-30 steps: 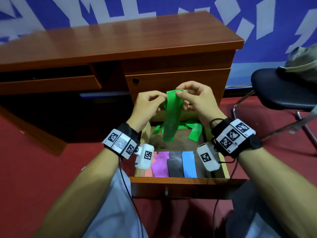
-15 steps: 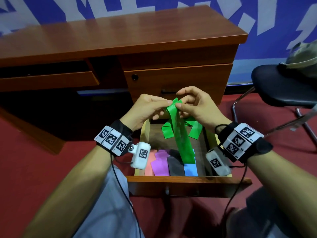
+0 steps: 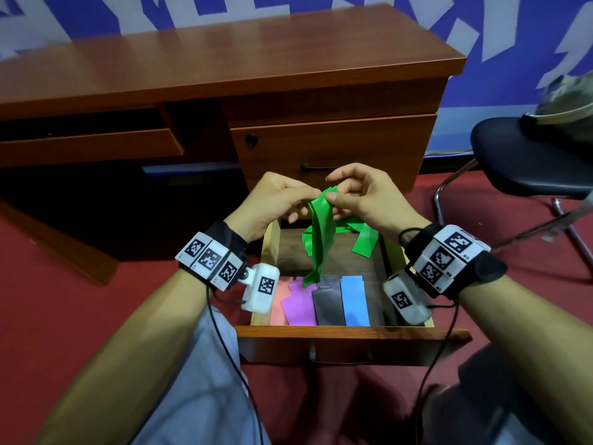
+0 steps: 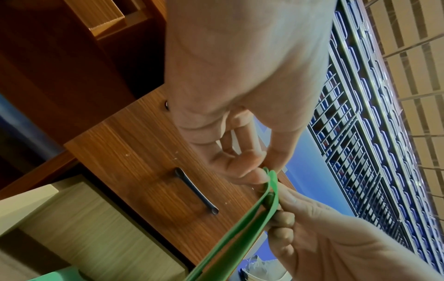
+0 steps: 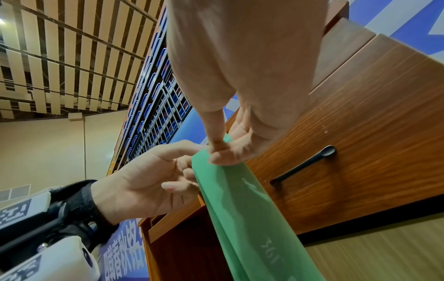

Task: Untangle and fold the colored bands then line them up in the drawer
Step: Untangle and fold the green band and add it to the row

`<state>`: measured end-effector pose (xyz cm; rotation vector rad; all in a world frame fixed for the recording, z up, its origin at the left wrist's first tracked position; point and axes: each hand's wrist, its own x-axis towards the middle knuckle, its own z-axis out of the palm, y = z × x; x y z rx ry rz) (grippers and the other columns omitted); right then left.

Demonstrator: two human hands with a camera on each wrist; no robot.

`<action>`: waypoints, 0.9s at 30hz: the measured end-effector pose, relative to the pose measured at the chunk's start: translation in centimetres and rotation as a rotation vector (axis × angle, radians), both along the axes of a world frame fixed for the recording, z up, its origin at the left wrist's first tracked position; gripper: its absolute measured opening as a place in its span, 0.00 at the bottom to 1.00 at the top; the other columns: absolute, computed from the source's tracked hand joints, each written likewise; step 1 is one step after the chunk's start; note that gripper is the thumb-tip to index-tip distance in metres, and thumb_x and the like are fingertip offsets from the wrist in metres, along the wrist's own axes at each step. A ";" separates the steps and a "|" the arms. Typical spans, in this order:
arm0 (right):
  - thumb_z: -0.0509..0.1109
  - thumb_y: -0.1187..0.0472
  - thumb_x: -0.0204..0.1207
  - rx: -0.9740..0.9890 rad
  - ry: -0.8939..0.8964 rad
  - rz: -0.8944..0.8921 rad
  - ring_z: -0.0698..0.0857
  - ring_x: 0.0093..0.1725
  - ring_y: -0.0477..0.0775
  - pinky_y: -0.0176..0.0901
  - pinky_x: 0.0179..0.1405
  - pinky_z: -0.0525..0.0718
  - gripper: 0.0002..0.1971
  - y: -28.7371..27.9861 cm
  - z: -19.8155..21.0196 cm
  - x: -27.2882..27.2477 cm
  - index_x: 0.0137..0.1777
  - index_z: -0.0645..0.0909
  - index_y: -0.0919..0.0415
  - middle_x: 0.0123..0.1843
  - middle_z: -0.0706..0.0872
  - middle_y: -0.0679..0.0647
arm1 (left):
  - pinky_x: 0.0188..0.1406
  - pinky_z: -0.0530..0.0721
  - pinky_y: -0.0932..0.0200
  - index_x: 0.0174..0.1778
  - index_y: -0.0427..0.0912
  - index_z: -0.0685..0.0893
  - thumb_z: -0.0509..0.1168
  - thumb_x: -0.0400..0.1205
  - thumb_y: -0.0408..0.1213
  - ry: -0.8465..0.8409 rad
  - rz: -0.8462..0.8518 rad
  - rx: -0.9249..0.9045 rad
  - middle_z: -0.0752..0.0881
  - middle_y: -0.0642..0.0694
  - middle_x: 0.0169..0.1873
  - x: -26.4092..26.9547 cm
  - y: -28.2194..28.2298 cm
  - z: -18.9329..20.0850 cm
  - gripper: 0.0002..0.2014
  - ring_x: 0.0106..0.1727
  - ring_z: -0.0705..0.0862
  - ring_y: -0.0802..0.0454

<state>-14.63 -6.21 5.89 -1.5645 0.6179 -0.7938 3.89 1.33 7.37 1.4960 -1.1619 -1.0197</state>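
Both hands, the left hand point(image 3: 278, 200) and right hand point(image 3: 369, 197), pinch the green band's point(image 3: 321, 232) top edge with curled fingers.

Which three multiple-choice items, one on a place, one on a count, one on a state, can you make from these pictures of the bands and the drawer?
1. Where do the folded bands lie?
A. on the desk top
B. at the drawer's near end
C. on the chair

2. How many folded bands lie in a row?
A. two
B. four
C. six

3. How is the green band held?
A. by both hands
B. by one hand
C. by no hand

Key: 1 B, they lie just behind the drawer front. 2 B: pink, purple, grey, blue. 3 A, the left hand and right hand pinch the green band at its top.
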 end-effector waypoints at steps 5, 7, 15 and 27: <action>0.75 0.73 0.77 -0.002 0.013 -0.034 0.90 0.35 0.57 0.46 0.38 0.91 0.14 -0.2 -0.2 0.1 0.61 0.80 0.69 0.35 0.86 0.62 | 0.23 0.75 0.64 0.45 0.33 0.95 0.75 0.81 0.34 -0.056 0.005 -0.039 0.89 0.22 0.42 -0.3 -0.1 -0.2 0.07 0.39 0.79 0.36; 0.75 0.73 0.77 -0.001 0.017 -0.043 0.90 0.35 0.57 0.46 0.38 0.91 0.13 -0.3 -0.2 0.0 0.60 0.80 0.70 0.34 0.86 0.61 | 0.25 0.77 0.63 0.45 0.34 0.95 0.74 0.81 0.35 -0.083 0.002 -0.062 0.91 0.25 0.40 -0.4 -0.1 -0.2 0.07 0.38 0.80 0.36; 0.76 0.72 0.77 -0.028 0.054 -0.054 0.91 0.36 0.58 0.53 0.42 0.92 0.12 -0.5 -0.2 -0.2 0.58 0.81 0.70 0.34 0.87 0.60 | 0.26 0.77 0.61 0.47 0.35 0.95 0.75 0.82 0.38 -0.149 -0.022 -0.111 0.92 0.31 0.37 -0.8 0.2 0.0 0.09 0.35 0.82 0.39; 0.78 0.51 0.78 -0.105 0.276 -0.158 0.87 0.32 0.49 0.43 0.32 0.88 0.16 -2.2 -1.0 0.2 0.51 0.86 0.65 0.41 0.89 0.58 | 0.36 0.82 0.54 0.34 0.44 0.92 0.69 0.75 0.38 -0.313 0.210 -0.283 0.90 0.46 0.31 -0.1 -0.4 0.1 0.07 0.34 0.85 0.57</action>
